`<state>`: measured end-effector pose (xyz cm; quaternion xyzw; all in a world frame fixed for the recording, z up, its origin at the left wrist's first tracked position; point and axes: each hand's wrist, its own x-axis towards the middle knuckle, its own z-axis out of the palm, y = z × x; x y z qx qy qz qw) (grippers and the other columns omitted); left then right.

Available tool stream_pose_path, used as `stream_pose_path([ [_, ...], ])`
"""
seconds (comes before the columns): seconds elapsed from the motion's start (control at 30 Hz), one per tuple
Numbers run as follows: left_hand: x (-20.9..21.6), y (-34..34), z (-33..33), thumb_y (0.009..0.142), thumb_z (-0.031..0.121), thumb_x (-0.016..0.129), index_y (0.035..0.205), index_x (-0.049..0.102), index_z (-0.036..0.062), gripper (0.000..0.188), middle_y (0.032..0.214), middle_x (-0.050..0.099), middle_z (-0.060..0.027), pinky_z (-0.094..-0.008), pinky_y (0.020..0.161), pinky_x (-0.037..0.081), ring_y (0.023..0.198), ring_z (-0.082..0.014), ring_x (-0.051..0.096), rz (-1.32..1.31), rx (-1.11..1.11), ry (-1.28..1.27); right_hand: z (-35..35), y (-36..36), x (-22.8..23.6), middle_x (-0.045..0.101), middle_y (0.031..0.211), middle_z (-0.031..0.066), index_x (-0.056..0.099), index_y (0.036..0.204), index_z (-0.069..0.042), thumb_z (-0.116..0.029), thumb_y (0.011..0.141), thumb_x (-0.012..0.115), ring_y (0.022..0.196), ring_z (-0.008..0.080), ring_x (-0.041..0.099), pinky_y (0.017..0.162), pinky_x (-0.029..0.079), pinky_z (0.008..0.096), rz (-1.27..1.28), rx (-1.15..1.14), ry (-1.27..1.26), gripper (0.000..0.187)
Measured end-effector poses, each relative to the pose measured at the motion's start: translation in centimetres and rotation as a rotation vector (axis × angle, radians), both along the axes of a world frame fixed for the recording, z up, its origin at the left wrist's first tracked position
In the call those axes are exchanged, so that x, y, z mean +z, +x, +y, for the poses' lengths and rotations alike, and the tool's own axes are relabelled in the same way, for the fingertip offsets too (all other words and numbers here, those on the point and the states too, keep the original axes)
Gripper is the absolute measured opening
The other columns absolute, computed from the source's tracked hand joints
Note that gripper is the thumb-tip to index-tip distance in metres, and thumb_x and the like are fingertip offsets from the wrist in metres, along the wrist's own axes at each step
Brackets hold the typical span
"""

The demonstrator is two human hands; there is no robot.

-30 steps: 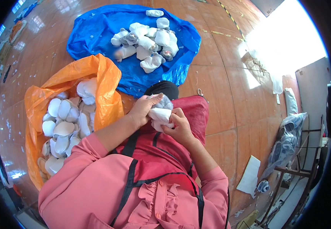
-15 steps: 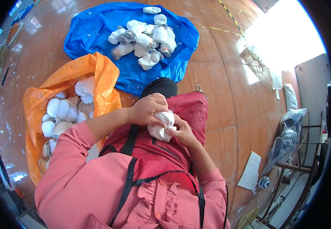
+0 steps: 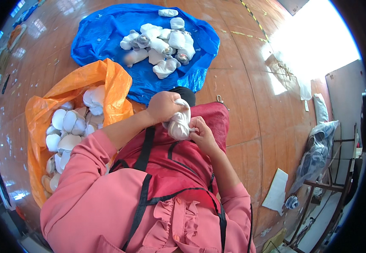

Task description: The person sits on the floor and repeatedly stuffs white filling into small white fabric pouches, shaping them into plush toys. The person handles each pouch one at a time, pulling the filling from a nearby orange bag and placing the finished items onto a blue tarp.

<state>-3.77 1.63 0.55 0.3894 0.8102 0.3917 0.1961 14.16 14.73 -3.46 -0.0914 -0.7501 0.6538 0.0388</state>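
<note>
Over my lap, both hands hold a rolled white cloth bundle [image 3: 178,127]; its inside is hidden. My left hand [image 3: 164,106] is closed on a strip of its fabric, pulled up at the far side. With thumb and fingers, my right hand [image 3: 203,134] pinches the cloth at the bundle's right edge. On my left, an orange woven bag [image 3: 117,80] stands open, filled with white and beige rounded cup-shaped pads [image 3: 70,121]. Beyond my knees, several similar white bundles [image 3: 166,67], some with grey parts showing, lie piled on a blue tarp bag [image 3: 94,38].
A red apron [image 3: 212,118] with black straps covers my lap. To the right on the brown floor [image 3: 244,164] lie a white sheet piece [image 3: 275,189] and a small striped roll [image 3: 292,202]. Clear plastic bags [image 3: 317,145] lean beside a metal frame [image 3: 334,185].
My left hand has lifted away with a strip of the cloth, stretching it upward. My right hand has shifted slightly up, and the bundle is now narrower and turned.
</note>
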Motion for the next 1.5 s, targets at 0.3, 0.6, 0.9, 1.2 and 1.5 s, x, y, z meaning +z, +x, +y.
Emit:
stream_pose_path([
  [0.3, -0.8, 0.2, 0.6, 0.076, 0.034, 0.075, 0.072, 0.065, 0.0024, 0.033, 0.070, 0.065, -0.0182, -0.0441, 0.062, 0.049, 0.069, -0.0349, 0.065, 0.253, 0.025, -0.032, -0.1, -0.6, -1.1, 0.046, 0.107, 0.0057, 0.055, 0.099, -0.002, 0.005, 0.080, 0.060, 0.098, 0.0141, 0.052, 0.084, 0.048, 0.0277, 0.048, 0.086, 0.135, 0.021],
  [0.6, -1.0, 0.5, 3.1, 0.078, 0.023, 0.068, 0.072, 0.065, 0.0067, 0.018, 0.071, 0.067, -0.0174, -0.0473, 0.064, 0.051, 0.071, -0.0356, 0.067, 0.576, -0.211, -0.169, -0.7, -3.7, -1.2, 0.058, 0.095, 0.0131, 0.067, 0.088, -0.003, -0.023, 0.074, 0.078, 0.090, 0.0304, 0.056, 0.077, 0.049, 0.0375, -0.188, -0.059, 0.494, 0.027],
  [0.9, -2.7, -3.0, 6.5, 0.074, 0.028, 0.071, 0.089, 0.075, 0.0061, 0.027, 0.091, 0.071, -0.0185, -0.0440, 0.075, 0.055, 0.086, -0.0344, 0.070, 0.317, -0.118, -0.510, -3.0, -5.7, -0.9, 0.059, 0.100, 0.0123, 0.069, 0.088, -0.010, -0.017, 0.070, 0.072, 0.097, 0.0348, 0.054, 0.082, 0.047, 0.0427, -0.069, -0.197, 0.843, 0.020],
  [1.2, -5.6, -6.1, 5.8, 0.075, 0.048, 0.074, 0.096, 0.074, 0.0036, 0.049, 0.099, 0.071, -0.0200, -0.0402, 0.082, 0.053, 0.094, -0.0336, 0.068, 0.078, -0.122, -0.557, -0.8, -2.6, -2.2, 0.056, 0.100, 0.0113, 0.060, 0.083, -0.006, -0.019, 0.070, 0.078, 0.097, 0.0330, 0.054, 0.084, 0.046, 0.0416, 0.068, -0.100, 0.640, 0.026],
  [1.5, -6.4, -7.3, 4.0, 0.076, 0.053, 0.072, 0.086, 0.074, -0.0035, 0.058, 0.086, 0.070, -0.0226, -0.0406, 0.075, 0.051, 0.083, -0.0350, 0.068, -0.062, -0.146, -0.444, -1.8, -2.5, -3.6, 0.058, 0.100, 0.0125, 0.054, 0.086, -0.003, -0.008, 0.073, 0.078, 0.089, 0.0292, 0.060, 0.076, 0.051, 0.0368, 0.212, -0.335, 0.475, 0.028],
])
